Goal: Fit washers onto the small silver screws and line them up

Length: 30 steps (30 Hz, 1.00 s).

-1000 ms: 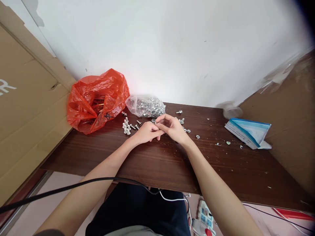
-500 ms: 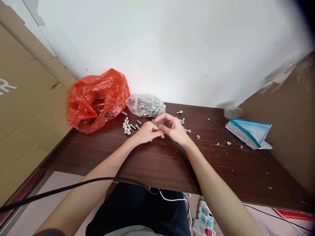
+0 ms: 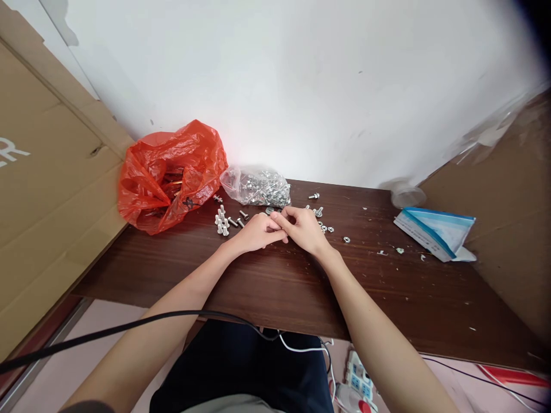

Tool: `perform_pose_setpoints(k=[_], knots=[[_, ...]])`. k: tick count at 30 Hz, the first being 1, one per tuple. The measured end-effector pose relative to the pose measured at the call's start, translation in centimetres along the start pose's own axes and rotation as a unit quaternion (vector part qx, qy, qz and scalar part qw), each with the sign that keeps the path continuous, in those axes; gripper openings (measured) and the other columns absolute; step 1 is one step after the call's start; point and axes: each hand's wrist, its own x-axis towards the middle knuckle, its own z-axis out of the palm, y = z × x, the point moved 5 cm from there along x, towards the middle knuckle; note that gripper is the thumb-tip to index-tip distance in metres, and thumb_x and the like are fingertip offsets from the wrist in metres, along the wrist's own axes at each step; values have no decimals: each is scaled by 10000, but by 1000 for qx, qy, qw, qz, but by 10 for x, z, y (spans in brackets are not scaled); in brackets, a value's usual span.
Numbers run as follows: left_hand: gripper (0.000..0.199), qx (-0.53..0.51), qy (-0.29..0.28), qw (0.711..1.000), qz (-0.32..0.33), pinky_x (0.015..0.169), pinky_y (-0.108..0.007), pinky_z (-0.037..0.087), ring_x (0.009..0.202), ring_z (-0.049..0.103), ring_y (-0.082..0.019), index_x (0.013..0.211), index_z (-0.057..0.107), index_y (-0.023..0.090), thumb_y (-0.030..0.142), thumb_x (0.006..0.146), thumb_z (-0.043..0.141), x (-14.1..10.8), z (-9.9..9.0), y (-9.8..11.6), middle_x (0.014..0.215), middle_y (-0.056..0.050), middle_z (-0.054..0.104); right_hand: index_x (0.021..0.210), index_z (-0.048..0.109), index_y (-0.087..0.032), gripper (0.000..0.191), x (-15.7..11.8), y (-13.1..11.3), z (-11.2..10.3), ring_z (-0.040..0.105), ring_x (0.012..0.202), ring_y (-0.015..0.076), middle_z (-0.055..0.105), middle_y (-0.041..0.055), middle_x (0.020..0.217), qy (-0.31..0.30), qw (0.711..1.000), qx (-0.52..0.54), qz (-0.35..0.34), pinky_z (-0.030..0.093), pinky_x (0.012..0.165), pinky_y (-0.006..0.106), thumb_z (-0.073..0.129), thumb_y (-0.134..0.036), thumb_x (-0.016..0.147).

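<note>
Over the middle of the table, my left hand [image 3: 260, 232] and my right hand [image 3: 302, 229] meet, fingers closed and touching. Between their fingertips is a small metal bolt, glimpsed half a second ago and covered by the fingers at this moment. Just left of my left hand, several loose bolts [image 3: 241, 222] lie on their sides, beside a group of bolts [image 3: 222, 222] standing on their heads. A washer [image 3: 269, 210] lies behind my fingers. To the right of my right hand are bolts with hardware on them [image 3: 318, 211] and several nuts [image 3: 330, 229].
A clear bag of metal hardware [image 3: 262, 188] and a red plastic bag [image 3: 172, 178] stand along the wall. Cardboard [image 3: 55, 189] borders the left side. At right are a blue-white packet [image 3: 434, 232] and a round clear container [image 3: 408, 197]. A black cable [image 3: 129, 328] crosses in front.
My right hand's fingers have lowered and closed over the bolt, hiding it and uncovering the washer behind. My left hand has stayed almost in place.
</note>
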Motion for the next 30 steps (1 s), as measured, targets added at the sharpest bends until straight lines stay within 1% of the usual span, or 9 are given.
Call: perform_pose_setpoints(k=[2, 4, 8, 10, 12, 16, 22, 26, 30], knots=[[220, -1, -5, 1000, -2, 403, -170, 310, 361, 441, -49, 742, 741, 116, 233, 795, 563, 0, 0, -1, 460, 37, 547, 546, 453, -196, 470, 1, 0, 0, 452, 504, 120, 557, -12, 482, 3, 1000, -1, -1, 343, 548, 265, 509, -520, 882], [224, -4, -6, 1000, -6, 400, -168, 305, 363, 442, -50, 745, 740, 115, 235, 796, 559, 0, 0, -1, 453, 40, 535, 573, 484, -190, 437, 1, 1, 1, 463, 522, 122, 571, -8, 523, 1, 1000, 3, -2, 346, 555, 264, 519, -494, 883], [226, -15, -2, 1000, -5, 403, -161, 305, 353, 429, -47, 743, 739, 111, 225, 804, 554, 1, 0, 0, 413, 55, 488, 719, 590, -178, 276, 2, 1, 0, 523, 590, 137, 622, 11, 637, -2, 1000, 19, -17, 376, 583, 267, 537, -391, 886], [212, -18, -1, 1000, -7, 399, -158, 300, 347, 424, -46, 737, 738, 108, 214, 798, 564, 1, 0, 1, 404, 58, 476, 794, 615, -179, 199, 2, 0, -1, 538, 617, 141, 632, 14, 681, 0, 999, 26, -30, 390, 597, 269, 545, -345, 879], [201, -18, 0, 1000, -10, 396, -157, 295, 343, 422, -45, 730, 736, 107, 210, 793, 575, 1, 0, 0, 399, 60, 471, 826, 620, -183, 157, 2, -2, -1, 540, 631, 141, 629, 12, 701, 3, 999, 30, -40, 397, 606, 271, 547, -314, 873], [208, -22, 2, 1000, -8, 394, -159, 293, 344, 425, -51, 739, 737, 106, 223, 799, 576, 1, 0, 0, 395, 58, 473, 843, 614, -189, 115, 3, -2, -1, 540, 660, 146, 616, 13, 718, 5, 998, 37, -54, 408, 628, 281, 545, -278, 869], [215, -20, 6, 1000, -8, 395, -155, 292, 340, 412, -42, 734, 734, 105, 215, 803, 562, 1, 0, -1, 383, 62, 460, 909, 604, -200, 100, 1, -2, -1, 555, 754, 159, 611, 31, 819, 0, 996, 62, -70, 425, 664, 293, 532, -260, 872], [223, -23, 3, 1000, -3, 395, -160, 289, 340, 406, -42, 748, 734, 106, 227, 808, 557, 1, 0, -1, 382, 63, 458, 953, 581, -188, 116, 0, -2, 0, 546, 674, 136, 611, 23, 805, -19, 994, 97, -44, 420, 620, 284, 528, -241, 864], [222, -22, 7, 1000, -11, 404, -163, 294, 343, 406, -43, 754, 735, 103, 223, 812, 558, 0, 0, 0, 375, 65, 452, 963, 568, -190, 120, 0, -2, 0, 525, 609, 109, 601, 14, 811, -29, 991, 130, -33, 423, 593, 274, 522, -231, 859]])
